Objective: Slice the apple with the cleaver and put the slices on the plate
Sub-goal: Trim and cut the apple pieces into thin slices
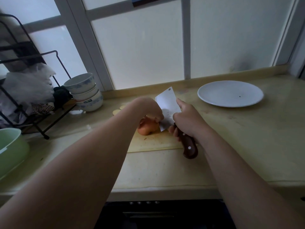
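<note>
On the board (153, 143), left fingers (156, 119) hold the apple (146, 128); right fingers (175, 135) grip the cleaver (166, 103), pointing away.

The left hand (148, 109) covers the top of the apple (146, 129); only its near side shows below the fingers. Where the cleaver (166, 103) meets the apple is hidden behind those fingers, so whether the edge has entered cannot be told. The right hand (188, 120) hides the upper handle. Just beyond the left grip, pale slices (118, 111) are mostly hidden by the wrist. Far right of the grip, a speck (239, 96) on the plate (214, 90) is too small to identify. Far left, the green bowl (9, 149) and rack (24, 63) are cut off by the edge.
</note>
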Action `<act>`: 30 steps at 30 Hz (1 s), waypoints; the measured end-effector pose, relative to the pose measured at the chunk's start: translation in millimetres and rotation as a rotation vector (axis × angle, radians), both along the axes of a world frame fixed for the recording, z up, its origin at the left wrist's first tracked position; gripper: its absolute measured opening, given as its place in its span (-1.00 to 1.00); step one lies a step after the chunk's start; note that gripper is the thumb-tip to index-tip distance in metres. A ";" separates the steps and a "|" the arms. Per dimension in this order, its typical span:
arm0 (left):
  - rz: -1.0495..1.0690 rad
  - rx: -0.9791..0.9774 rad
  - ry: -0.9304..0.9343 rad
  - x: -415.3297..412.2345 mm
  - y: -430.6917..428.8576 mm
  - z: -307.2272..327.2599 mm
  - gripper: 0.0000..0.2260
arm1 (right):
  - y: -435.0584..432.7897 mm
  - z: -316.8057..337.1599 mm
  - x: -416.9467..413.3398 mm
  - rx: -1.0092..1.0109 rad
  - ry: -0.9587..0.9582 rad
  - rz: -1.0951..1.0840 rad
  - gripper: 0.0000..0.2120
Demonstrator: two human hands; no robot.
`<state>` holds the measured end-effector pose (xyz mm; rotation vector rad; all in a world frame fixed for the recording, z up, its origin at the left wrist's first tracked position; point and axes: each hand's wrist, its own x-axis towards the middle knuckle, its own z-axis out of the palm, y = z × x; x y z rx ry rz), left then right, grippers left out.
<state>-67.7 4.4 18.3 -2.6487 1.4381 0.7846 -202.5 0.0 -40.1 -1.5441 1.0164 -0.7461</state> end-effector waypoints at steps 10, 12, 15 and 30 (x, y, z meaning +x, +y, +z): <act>-0.012 0.053 -0.037 3.4 0.1 -2.3 -0.83 | 1.1 4.3 11.7 -0.040 0.055 0.028 -0.19; -0.022 0.047 -0.054 2.7 -0.4 -0.6 -0.85 | 4.9 5.3 10.9 -0.052 0.072 0.044 -0.23; -0.045 0.032 -0.039 5.0 -0.3 -1.3 -0.87 | 1.9 7.6 10.5 -0.068 0.112 0.049 -0.25; -0.039 -0.052 0.058 7.2 9.0 5.1 -0.71 | 4.1 16.9 33.6 -0.052 0.338 0.184 -0.54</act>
